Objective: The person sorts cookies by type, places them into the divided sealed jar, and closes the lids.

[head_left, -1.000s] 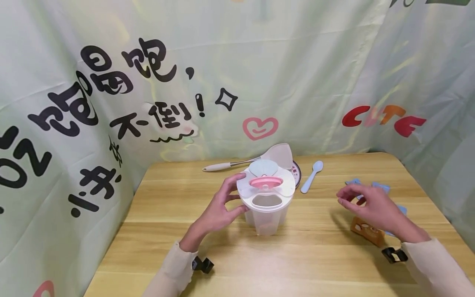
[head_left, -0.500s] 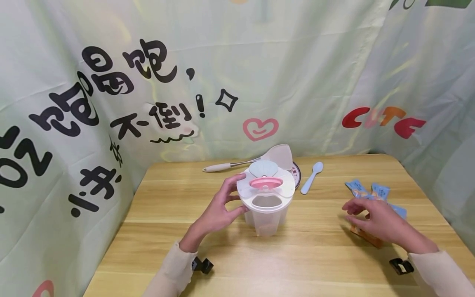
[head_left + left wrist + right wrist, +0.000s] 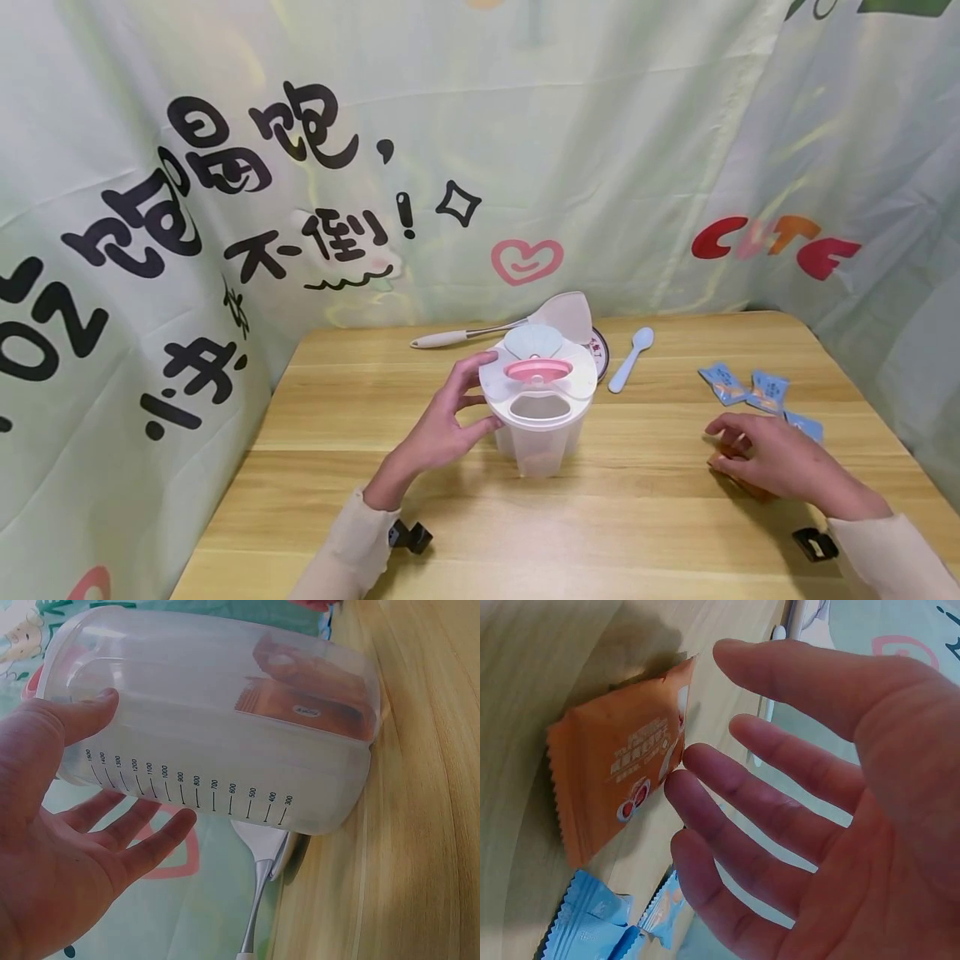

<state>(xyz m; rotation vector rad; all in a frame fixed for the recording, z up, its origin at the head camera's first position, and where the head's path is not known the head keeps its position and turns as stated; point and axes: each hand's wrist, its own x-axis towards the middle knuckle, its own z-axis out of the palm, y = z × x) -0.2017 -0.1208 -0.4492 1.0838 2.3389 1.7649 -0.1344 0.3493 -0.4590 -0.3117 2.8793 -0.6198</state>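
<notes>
In the right wrist view, the packet [image 3: 622, 765], long axis slanting to upper right, lay left of the right grip [image 3: 877, 832], fingers parted; the left grip [image 3: 442, 429], farther off, clamped the tub [image 3: 542, 450]

From my station I record the following: left hand [image 3: 450, 421] and right hand [image 3: 780, 454], both bare. Left sleeve [image 3: 341, 546] and right sleeve [image 3: 885, 546]: plain cream cloth, lightly creased, ending at the wrist. Left wrist camera [image 3: 420, 537] and right wrist camera [image 3: 825, 544]: small, black, blocky; markings too small to read.
</notes>
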